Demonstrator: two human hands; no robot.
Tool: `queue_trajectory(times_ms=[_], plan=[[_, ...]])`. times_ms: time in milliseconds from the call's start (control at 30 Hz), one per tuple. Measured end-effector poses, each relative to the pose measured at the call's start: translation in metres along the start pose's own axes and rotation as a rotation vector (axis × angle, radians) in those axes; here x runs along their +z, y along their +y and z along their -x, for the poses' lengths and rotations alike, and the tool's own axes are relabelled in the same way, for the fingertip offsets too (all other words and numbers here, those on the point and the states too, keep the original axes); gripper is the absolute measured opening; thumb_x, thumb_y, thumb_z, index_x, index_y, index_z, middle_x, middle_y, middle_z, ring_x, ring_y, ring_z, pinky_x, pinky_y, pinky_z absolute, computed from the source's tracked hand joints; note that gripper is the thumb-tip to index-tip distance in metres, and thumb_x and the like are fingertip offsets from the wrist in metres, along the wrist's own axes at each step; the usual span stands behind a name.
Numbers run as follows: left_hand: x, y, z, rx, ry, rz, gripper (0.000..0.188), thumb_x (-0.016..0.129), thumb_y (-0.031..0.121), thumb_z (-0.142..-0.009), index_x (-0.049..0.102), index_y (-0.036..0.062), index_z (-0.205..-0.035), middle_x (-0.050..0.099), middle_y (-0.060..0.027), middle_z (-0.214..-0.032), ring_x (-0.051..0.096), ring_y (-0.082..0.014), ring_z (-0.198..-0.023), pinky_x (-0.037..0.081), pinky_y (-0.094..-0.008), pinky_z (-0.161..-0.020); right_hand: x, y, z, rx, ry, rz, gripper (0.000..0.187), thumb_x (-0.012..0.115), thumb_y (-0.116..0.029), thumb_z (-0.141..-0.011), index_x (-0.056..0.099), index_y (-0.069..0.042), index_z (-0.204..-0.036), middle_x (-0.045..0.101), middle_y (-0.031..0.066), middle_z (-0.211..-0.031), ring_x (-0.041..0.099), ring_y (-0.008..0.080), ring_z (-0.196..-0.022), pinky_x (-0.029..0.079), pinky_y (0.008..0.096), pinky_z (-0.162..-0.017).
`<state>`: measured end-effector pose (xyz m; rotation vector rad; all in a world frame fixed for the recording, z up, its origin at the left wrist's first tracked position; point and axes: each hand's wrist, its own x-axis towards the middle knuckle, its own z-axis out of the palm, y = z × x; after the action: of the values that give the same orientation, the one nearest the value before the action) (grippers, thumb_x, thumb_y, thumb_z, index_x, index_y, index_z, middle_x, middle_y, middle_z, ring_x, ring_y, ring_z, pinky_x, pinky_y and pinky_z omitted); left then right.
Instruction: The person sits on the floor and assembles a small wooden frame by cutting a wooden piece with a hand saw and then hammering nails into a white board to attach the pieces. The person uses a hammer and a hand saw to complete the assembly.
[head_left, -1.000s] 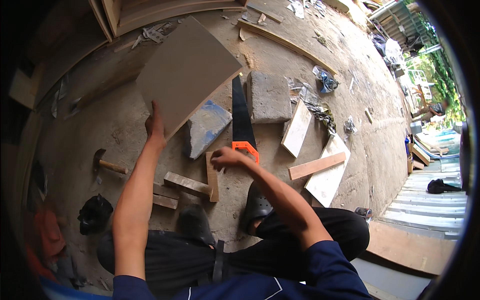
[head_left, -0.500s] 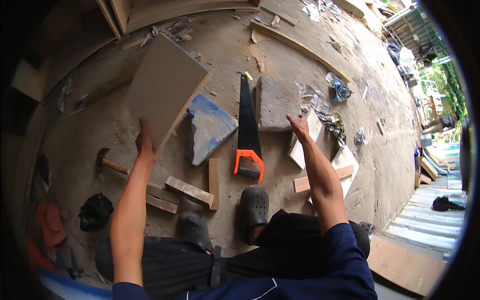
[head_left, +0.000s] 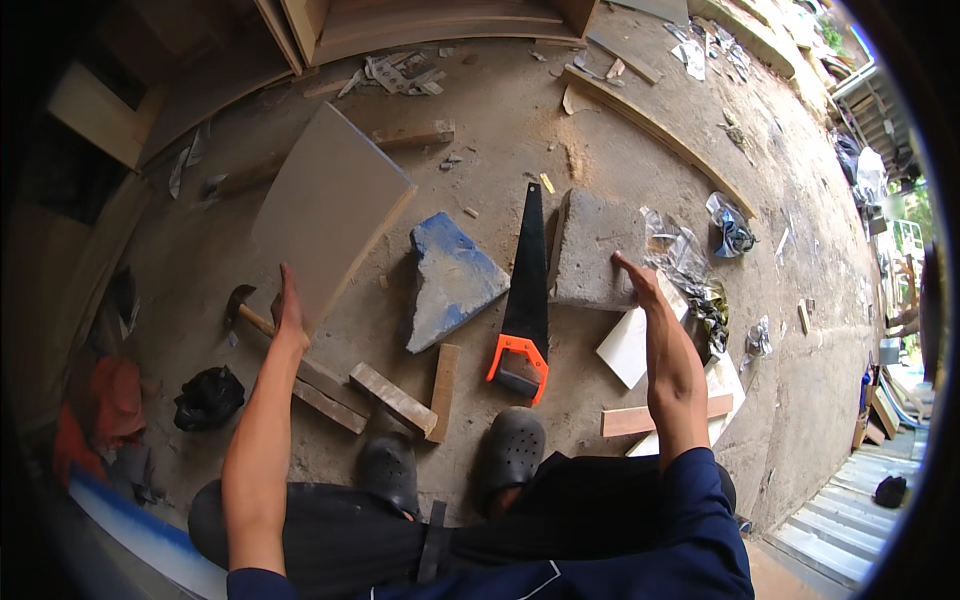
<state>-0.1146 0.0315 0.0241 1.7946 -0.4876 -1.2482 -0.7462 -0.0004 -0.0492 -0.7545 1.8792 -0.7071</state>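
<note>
My left hand (head_left: 289, 312) is closed on the near edge of a flat grey-brown board (head_left: 330, 195), holding it up at a tilt over the ground; my fingers behind it are hidden. My right hand (head_left: 645, 278) is at the near right corner of a grey concrete block (head_left: 592, 250), thumb stretched out; I cannot tell whether it touches. Between my arms lies a handsaw (head_left: 528, 270), black blade pointing away and orange handle toward me. Left of the saw is a broken concrete slab (head_left: 450, 283) with blue paint. A hammer (head_left: 245, 308) lies beyond my left forearm.
Short wood offcuts (head_left: 392, 398) lie before my clogs (head_left: 512, 448). White board pieces (head_left: 622, 350) and a wood strip (head_left: 625, 418) are by my right arm. Crumpled plastic (head_left: 733, 230) and a long plank (head_left: 665, 135) lie farther right. A wooden cabinet frame (head_left: 440, 30) stands at the back.
My view has shifted left, so the ground things appear farther right and lower. My left hand still holds the board; my right hand remains by the concrete block.
</note>
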Motion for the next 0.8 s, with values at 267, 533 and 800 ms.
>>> queue_trajectory(times_ms=[267, 533, 800], plan=[[0.025, 0.003, -0.003, -0.028, -0.061, -0.001, 0.101, 0.049, 0.08, -0.078, 0.039, 0.0035, -0.143, 0.044, -0.0112, -0.143, 0.043, -0.0238, -0.129, 0.033, -0.0372, -0.106, -0.012, 0.006, 0.01, 0.168, 0.02, -0.057, 0.1, 0.073, -0.065, -0.068, 0.046, 0.002, -0.138, 0.023, 0.0277, -0.152, 0.017, 0.0436, -0.142, 0.017, 0.0589, -0.112], [0.048, 0.007, 0.013, 0.013, -0.141, 0.081, 0.1, 0.05, 0.078, -0.079, 0.042, 0.0, -0.14, 0.049, -0.0138, -0.138, 0.047, -0.0249, -0.124, 0.036, -0.038, -0.104, -0.013, -0.007, 0.03, 0.127, 0.042, -0.126, 0.101, 0.071, -0.065, -0.07, 0.044, 0.004, -0.138, 0.031, 0.0236, -0.15, 0.026, 0.0395, -0.139, 0.021, 0.0526, -0.112], [0.043, -0.005, -0.013, 0.028, -0.203, 0.089, 0.101, 0.05, 0.08, -0.077, 0.043, 0.0012, -0.14, 0.05, -0.0146, -0.137, 0.047, -0.0267, -0.125, 0.037, -0.0407, -0.103, -0.029, -0.04, 0.023, -0.049, -0.173, -0.199, 0.053, 0.076, -0.042, -0.079, 0.068, 0.002, -0.109, 0.068, 0.0122, -0.106, 0.066, 0.0236, -0.091, 0.053, 0.0333, -0.08]])
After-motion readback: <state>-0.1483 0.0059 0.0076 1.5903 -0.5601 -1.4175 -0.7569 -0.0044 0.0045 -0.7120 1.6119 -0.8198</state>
